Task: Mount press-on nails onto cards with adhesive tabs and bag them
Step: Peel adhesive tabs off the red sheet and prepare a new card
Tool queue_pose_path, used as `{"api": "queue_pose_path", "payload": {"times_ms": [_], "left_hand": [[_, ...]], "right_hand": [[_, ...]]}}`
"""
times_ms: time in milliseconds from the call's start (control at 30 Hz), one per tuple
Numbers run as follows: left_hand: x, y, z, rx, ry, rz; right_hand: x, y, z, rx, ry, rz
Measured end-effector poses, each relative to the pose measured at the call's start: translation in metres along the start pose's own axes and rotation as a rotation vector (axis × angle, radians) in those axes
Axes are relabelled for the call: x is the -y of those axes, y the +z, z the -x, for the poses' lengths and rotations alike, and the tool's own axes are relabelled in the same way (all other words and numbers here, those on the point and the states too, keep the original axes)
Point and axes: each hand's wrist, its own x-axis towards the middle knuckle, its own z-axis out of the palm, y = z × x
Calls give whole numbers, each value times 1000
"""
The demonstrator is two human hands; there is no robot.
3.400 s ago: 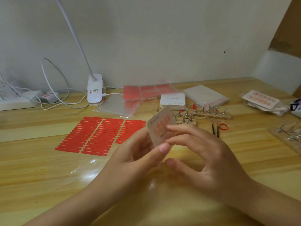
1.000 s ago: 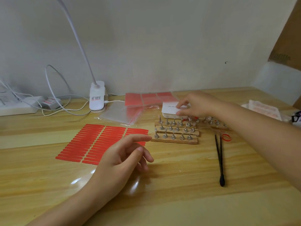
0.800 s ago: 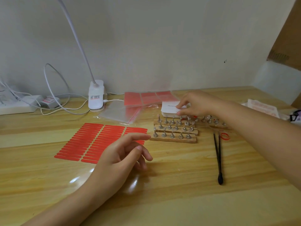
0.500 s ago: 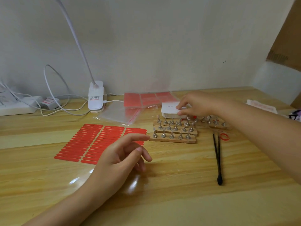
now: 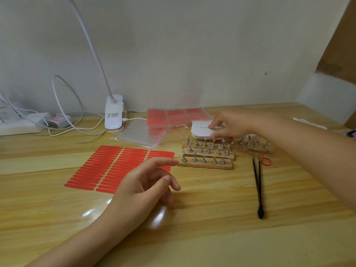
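From the head view, the right hand [image 5: 230, 122] reaches across to the back of the worktop [image 5: 192, 218], where a stack of white cards [image 5: 201, 130] sits just behind the wooden racks; its fingers [image 5: 213, 125] pinch the top card at its near edge, which looks like the way to peel a single card off the stack. The left hand [image 5: 142, 186] hovers low over the middle of the worktop with its fingers loosely curled and holding nothing, probably waiting to take the card. The racks [image 5: 207, 157] stand in rows just in front of the cards, each metal stand carrying a small clear nail tip, so the nails are upright and easy to pick off. The sheet of red tabs [image 5: 115, 166] lies flat to the left, partly under the left fingers, within reach of that hand. Black tweezers [image 5: 258, 187] lie to the right of the racks, on the right hand's side, with a red rubber band [image 5: 266, 162] beside their tips. Clear bags [image 5: 142, 134] with red zip edges lie behind the tab sheet, apparently set back for the last step. A white lamp base [image 5: 114, 114] and its cables stand against the wall.
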Motion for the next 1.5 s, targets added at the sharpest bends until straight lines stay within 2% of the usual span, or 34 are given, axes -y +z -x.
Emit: {"api": "queue_pose_path", "payload": {"times_ms": [333, 400, 567, 667, 833, 1100, 1267, 1400, 1500], "left_hand": [[1, 0, 0, 4, -1, -2], [1, 0, 0, 2, 1, -2], [2, -1, 0, -1, 0, -2], [3, -1, -1, 0, 3, -11], [3, -1, -1, 0, 2, -11], [1, -1, 0, 0, 0, -16], [1, 0, 0, -11, 8, -16], [-2, 0, 1, -33, 5, 24], [-4, 0, 1, -58, -17, 45]], "right_hand": [[3, -8, 3, 39, -42, 9], [5, -8, 5, 8, -71, 95], [15, -6, 4, -153, -106, 552], [17, -3, 4, -214, -119, 643], [10, -1, 7, -380, -160, 390], [4, 8, 6, -342, -5, -31], [9, -1, 20, -592, -37, 81], [29, -5, 46, -838, -352, 181], [46, 7, 66, -952, -453, 269]]}}
